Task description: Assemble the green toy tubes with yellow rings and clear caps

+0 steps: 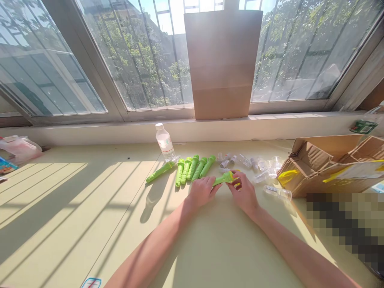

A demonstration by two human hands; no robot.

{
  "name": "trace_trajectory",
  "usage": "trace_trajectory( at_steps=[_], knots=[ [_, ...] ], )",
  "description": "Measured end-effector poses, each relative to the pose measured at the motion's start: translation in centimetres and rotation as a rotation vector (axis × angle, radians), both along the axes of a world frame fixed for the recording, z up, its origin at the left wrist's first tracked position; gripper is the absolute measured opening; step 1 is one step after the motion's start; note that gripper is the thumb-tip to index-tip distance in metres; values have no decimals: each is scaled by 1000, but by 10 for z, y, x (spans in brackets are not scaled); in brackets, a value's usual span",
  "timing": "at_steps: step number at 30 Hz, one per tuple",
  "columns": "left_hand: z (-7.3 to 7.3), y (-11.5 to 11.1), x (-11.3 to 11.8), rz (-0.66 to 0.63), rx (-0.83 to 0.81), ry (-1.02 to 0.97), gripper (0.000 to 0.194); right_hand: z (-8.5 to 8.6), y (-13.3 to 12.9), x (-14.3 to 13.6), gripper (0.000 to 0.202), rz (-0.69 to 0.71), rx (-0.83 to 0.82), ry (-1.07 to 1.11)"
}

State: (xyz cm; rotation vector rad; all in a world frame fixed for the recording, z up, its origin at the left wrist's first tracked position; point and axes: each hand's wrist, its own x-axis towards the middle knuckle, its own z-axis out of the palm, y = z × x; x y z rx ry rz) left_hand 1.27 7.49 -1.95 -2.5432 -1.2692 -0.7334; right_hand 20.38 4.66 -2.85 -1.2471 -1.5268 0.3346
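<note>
A green tube-like piece (221, 179) is held level above the table between my two hands. My left hand (203, 190) is closed round its left end. The fingers of my right hand (243, 193) pinch its right end, where a yellow part shows. Beyond my hands lie several similar green pieces (194, 168) side by side, and another green piece (160, 172) lies slanted to their left. Small clear and white cylinders (233, 159) are scattered behind my right hand.
A clear water bottle (165, 144) stands behind the green pieces. At the right sits an open cardboard box (321, 168), with a clear plastic tube (277, 193) beside it. Pink plastic bag (22, 149) at far left. A cardboard sheet (223, 66) leans on the window.
</note>
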Motion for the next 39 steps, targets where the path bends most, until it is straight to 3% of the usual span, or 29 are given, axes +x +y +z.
trace_trajectory(
  at_steps=[6, 18, 32, 36, 39],
  knots=[
    [0, 1, 0, 66, -80, 30, 22, 0, 1, 1, 28, -8, 12, 12],
    [2, 0, 0, 53, 16, -18, 29, 1, 1, 0, 31, -11, 28, 25],
    [3, 1, 0, 77, -129, -2, 34, 2, -1, 1, 30, 28, 20, 22],
    [1, 3, -1, 97, -120, 41, 19, 0, 1, 1, 32, 20, 23, 26],
    [1, 2, -1, 76, -59, 32, 19, -1, 1, 1, 31, 28, 9, 14]
  ],
)
